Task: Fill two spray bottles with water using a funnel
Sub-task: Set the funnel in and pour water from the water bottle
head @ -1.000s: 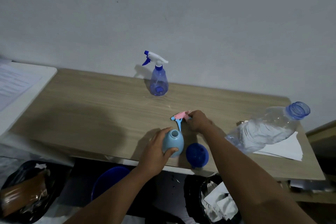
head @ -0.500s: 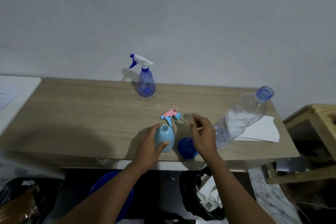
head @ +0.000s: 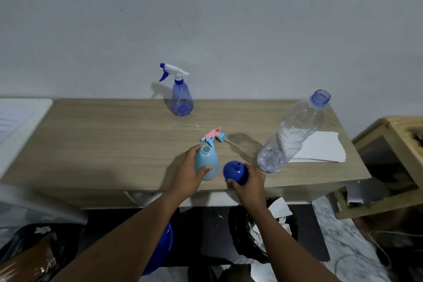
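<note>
Gripping an uncapped light-blue spray bottle (head: pixel 207 163) in the left hand (head: pixel 187 178), upright near the table's (head: pixel 114 144) front edge. Clasping a blue funnel (head: pixel 234 170) in the right hand (head: pixel 250 183), just beside. Could spill if seated crooked, or topple the open water bottle (head: pixel 295 135) nearby.

Uncapped pale-blue plastic spray bottle (head: pixel 207 162) upright in the left grip (head: pixel 187 174); dark-blue plastic funnel (head: pixel 235 170) spout-up in the right grip (head: pixel 249 183).

free: table (head: pixel 103 144) left half | blocked: water bottle (head: pixel 295 135) right, spray head (head: pixel 212 136) centre
</note>
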{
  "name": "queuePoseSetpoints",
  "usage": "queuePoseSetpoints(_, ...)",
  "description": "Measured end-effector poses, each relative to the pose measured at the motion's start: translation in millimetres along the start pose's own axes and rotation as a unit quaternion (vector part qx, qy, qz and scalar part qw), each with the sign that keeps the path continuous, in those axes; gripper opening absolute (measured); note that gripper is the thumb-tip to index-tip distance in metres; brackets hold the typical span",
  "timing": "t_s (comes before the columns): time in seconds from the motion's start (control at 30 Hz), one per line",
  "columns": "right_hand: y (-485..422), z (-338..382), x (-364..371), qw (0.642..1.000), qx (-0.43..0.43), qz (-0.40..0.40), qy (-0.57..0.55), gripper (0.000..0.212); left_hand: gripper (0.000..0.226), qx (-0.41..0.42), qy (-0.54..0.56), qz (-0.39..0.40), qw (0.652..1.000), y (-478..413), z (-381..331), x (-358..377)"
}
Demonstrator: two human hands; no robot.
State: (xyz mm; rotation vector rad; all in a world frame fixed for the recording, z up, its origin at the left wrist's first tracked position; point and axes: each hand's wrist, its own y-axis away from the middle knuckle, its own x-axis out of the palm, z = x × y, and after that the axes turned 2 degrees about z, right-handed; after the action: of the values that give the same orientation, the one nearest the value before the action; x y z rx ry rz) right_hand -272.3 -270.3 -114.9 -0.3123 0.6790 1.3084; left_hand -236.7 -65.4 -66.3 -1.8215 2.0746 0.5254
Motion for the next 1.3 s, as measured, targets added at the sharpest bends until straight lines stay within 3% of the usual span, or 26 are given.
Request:
queuePoseSetpoints(0.13, 3.0, 7.0, -2.0, 0.999, -0.021, -0.024, -0.026, 0.064, 0.06, -0.004, -0.009, -0.002, 1.0, 0.2, -1.2, -0.2)
queuePoseSetpoints(0.3, 12.0, 37.3, -12.9, 0.987, -0.032, -0.063, -0.143, 0.055, 0.06, 0.009, -0.011, -0.001, 1.0, -0.2, 0.1, 1.2)
queuePoseSetpoints(0.57, 14.7, 89.7, -33.6, 0.967, -0.075, -0.039, -0.238, 0.06, 0.061, 0.011, 0.002, 0.003, 1.0, -2.4, 8.1, 4.3)
queuePoseSetpoints(0.73, 4.2, 114.9, -52.0, 0.975, -0.154, -0.012, -0.162, 0.052, 0.067, 0.002, -0.001, -0.003, 1.0, -6.1, 11.8, 6.0)
queuePoseSetpoints(0.9, -7.4, 137.0, -60.2, 0.976, -0.216, 0.028, 0.012, 0.068, 0.07, -0.023, 0.013, 0.01, 1.0, -7.3, 14.0, 6.1)
queuePoseSetpoints(1.1, -16.3, 164.6, -51.0, 0.946, -0.252, 0.074, 0.189, 0.085, 0.059, -0.056, 0.041, 0.023, 0.997, -9.2, 10.3, 6.9)
queuePoseSetpoints(1.3, -17.7, 171.8, -40.9, 0.949, -0.23, 0.1, 0.189, 0.1, 0.051, -0.046, 0.034, 0.012, 0.998, -8.4, 10.6, 6.2)
